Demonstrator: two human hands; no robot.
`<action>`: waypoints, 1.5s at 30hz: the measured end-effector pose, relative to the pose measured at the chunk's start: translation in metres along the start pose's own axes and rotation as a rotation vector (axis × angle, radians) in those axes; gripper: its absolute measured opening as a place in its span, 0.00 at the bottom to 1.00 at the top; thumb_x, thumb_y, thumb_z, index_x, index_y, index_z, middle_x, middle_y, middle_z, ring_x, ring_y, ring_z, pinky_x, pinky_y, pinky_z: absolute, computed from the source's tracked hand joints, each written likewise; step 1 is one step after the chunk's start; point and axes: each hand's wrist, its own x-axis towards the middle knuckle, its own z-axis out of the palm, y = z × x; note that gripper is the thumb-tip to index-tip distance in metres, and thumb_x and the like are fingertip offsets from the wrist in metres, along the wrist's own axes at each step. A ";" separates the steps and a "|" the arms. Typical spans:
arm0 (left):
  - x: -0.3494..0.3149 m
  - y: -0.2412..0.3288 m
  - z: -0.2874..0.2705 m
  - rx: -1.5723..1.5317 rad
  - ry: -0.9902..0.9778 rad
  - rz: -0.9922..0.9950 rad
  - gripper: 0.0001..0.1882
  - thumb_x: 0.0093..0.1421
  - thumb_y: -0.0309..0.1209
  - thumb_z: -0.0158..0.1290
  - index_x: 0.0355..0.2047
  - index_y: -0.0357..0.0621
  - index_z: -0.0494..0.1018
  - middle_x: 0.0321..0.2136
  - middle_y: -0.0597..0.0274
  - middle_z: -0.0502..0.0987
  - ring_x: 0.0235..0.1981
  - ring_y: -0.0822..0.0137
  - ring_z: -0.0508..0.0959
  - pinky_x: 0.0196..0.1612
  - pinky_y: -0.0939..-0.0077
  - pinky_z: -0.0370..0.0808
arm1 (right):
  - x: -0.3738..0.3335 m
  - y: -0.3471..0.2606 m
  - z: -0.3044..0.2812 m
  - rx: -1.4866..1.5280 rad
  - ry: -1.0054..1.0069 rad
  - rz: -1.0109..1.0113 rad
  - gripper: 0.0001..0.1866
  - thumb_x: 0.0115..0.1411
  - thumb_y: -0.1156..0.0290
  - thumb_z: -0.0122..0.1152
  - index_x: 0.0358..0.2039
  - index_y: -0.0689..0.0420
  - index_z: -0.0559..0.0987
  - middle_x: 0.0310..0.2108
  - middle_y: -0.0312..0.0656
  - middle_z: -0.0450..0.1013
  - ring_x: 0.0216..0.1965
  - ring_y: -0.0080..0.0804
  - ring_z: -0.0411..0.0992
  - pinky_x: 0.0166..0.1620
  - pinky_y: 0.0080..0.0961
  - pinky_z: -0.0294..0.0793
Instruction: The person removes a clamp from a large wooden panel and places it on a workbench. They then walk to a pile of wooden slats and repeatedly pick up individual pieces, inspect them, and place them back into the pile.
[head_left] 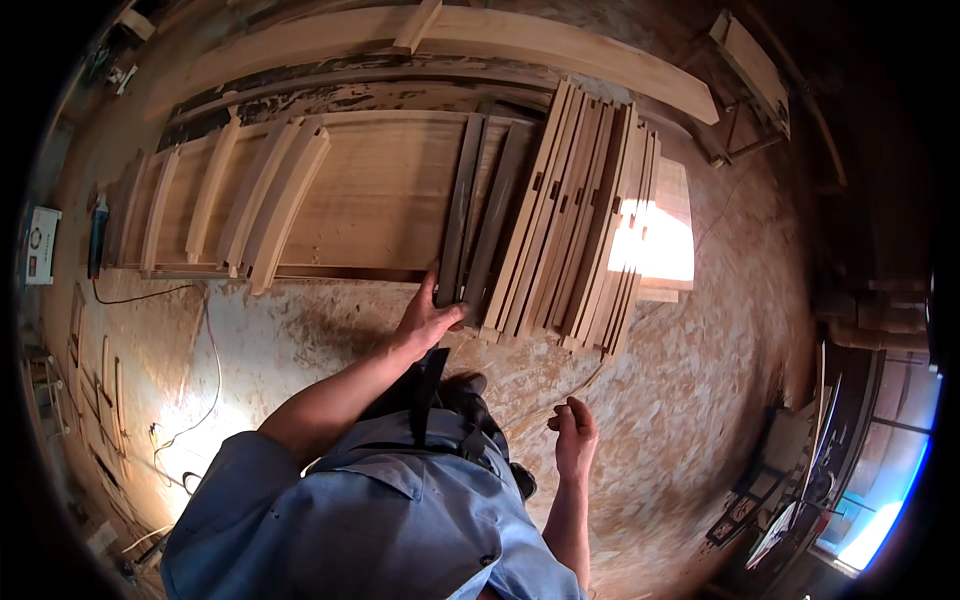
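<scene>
Apparently to steady it, the left hand (426,325) grasps the near end of the dark strip (461,210) left of the pale slats (560,215), while the right hand (576,435), loosely clenched, holds nothing visible.

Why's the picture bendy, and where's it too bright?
Head view: its fisheye lens bows the long plank and leaves black corners; head view: glare whitens parts of the pale board beside the stacked strips, and the window at lower right.
</scene>
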 end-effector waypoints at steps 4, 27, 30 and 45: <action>-0.003 0.008 0.002 -0.069 0.020 0.010 0.41 0.56 0.23 0.53 0.67 0.54 0.47 0.47 0.65 0.71 0.37 0.73 0.75 0.35 0.78 0.77 | 0.019 -0.002 -0.004 -0.022 -0.031 -0.006 0.19 0.61 0.69 0.54 0.49 0.68 0.72 0.35 0.44 0.76 0.31 0.25 0.74 0.38 0.21 0.74; -0.022 0.024 -0.084 -0.147 0.330 0.100 0.34 0.60 0.25 0.49 0.66 0.57 0.53 0.46 0.66 0.73 0.36 0.71 0.74 0.31 0.70 0.72 | 0.100 -0.053 -0.046 0.053 -0.141 -0.211 0.15 0.63 0.73 0.53 0.49 0.66 0.71 0.34 0.40 0.75 0.30 0.22 0.72 0.34 0.18 0.73; -0.023 0.023 -0.083 -0.143 0.329 0.063 0.35 0.59 0.29 0.54 0.65 0.58 0.54 0.46 0.68 0.72 0.40 0.72 0.73 0.35 0.70 0.74 | 0.103 -0.070 -0.033 0.022 -0.127 -0.247 0.16 0.63 0.73 0.53 0.49 0.66 0.71 0.34 0.40 0.75 0.31 0.21 0.72 0.34 0.17 0.72; -0.097 0.008 -0.073 0.358 0.628 0.275 0.24 0.62 0.22 0.49 0.59 0.36 0.62 0.30 0.73 0.66 0.31 0.81 0.66 0.37 0.89 0.67 | 0.129 -0.113 0.014 -0.651 -0.116 -0.468 0.34 0.57 0.51 0.58 0.55 0.65 0.67 0.45 0.53 0.71 0.45 0.49 0.73 0.46 0.38 0.73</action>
